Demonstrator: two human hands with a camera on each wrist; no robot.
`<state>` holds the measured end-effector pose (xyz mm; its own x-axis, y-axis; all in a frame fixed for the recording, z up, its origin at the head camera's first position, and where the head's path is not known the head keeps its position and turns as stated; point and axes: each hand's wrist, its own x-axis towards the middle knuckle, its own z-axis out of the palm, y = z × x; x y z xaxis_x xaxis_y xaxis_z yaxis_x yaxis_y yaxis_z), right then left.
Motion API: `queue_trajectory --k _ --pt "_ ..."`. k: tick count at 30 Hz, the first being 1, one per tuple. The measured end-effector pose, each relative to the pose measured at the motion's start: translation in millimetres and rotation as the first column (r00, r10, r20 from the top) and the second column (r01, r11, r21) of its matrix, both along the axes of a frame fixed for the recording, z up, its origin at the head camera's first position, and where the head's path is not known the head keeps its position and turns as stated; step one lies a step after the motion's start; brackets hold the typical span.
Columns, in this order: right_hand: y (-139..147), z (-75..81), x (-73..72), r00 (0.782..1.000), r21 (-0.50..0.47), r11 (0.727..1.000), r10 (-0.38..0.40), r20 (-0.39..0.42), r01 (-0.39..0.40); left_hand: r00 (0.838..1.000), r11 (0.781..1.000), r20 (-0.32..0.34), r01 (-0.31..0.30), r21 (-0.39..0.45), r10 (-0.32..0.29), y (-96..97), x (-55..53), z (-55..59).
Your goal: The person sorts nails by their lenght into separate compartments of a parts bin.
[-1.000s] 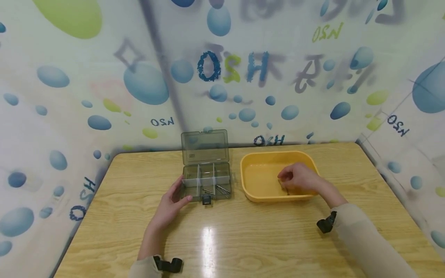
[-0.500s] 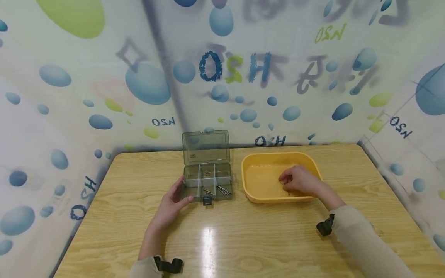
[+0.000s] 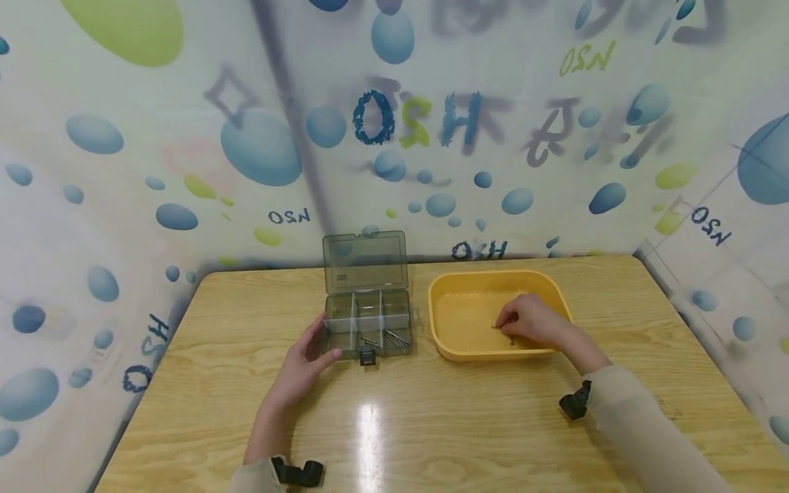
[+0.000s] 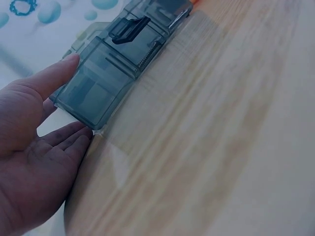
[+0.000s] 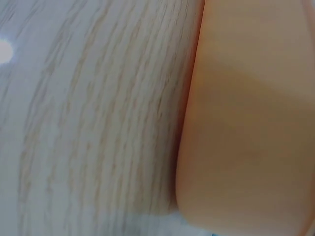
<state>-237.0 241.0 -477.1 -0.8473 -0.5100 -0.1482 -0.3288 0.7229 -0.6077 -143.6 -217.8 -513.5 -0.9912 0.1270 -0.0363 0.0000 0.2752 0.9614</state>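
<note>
My left hand [image 3: 302, 363] holds the left front corner of a clear grey compartment box [image 3: 337, 340], thumb on its front edge and fingers along its side. In the left wrist view the thumb [image 4: 61, 73] lies against the box wall [image 4: 96, 98], fingertips low at the corner. Several metal screws [image 3: 396, 337] lie in its front compartments. My right hand [image 3: 530, 320] is inside the yellow tray [image 3: 459, 354], thumb and fingertips pinching a small thin screw [image 3: 495, 326], mostly hidden. Another small screw [image 3: 511, 342] lies below the hand. The right wrist view shows only the tray's outer wall [image 5: 241, 147].
The box's see-through lid [image 3: 365, 261] stands raised at the back, near the patterned wall [image 3: 394, 192]. A black latch [image 3: 367, 355] hangs at the box's front. Both containers stand on a wooden table [image 3: 431, 424], the tray right of the box.
The right fingers have closed lower in the tray, and a small screw end now shows at the fingertips. The left hand and the box stay in place.
</note>
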Motion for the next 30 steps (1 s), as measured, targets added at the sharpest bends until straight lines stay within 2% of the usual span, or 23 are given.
queue_trajectory --k 11,23,30 --pt "-6.3 2.3 -1.3 0.999 -0.045 0.998 0.032 0.000 -0.032 1.000 1.000 -0.006 -0.001 -0.001 0.001 -1.4 -0.5 -1.9" --pt "-21.7 5.5 0.7 0.998 -0.133 0.990 -0.048 0.046 0.054 1.000 1.000 -0.008 0.011 0.011 -0.011 -1.1 0.9 -2.1" --pt "-31.5 10.3 2.4 0.999 -0.203 0.979 -0.017 0.045 0.026 1.000 1.000 0.001 0.003 0.011 -0.003 -1.3 0.7 -1.5"
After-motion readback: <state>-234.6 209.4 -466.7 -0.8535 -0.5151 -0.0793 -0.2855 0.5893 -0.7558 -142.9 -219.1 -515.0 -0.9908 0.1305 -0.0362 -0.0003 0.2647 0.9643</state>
